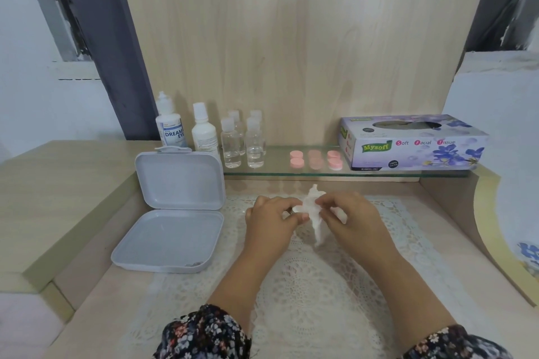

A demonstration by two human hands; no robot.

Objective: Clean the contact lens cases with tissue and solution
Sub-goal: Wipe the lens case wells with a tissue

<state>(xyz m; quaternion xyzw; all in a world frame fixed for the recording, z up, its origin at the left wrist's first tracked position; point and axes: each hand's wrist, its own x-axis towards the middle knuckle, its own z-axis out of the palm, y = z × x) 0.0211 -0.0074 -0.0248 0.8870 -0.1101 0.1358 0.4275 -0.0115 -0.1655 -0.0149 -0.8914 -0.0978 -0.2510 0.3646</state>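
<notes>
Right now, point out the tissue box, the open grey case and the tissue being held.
tissue box (414, 151): head view, on its printed front face.
open grey case (166, 239): head view, on its bare tray floor.
tissue (313, 207): head view, on its crumpled middle.

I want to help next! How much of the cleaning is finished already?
Done: I can't tell. In hand: both the left hand and right hand hold a crumpled tissue, apparently wiping something small and white. Left: the pink lens cases on the glass shelf, though I can't see if they are already clean.
</notes>
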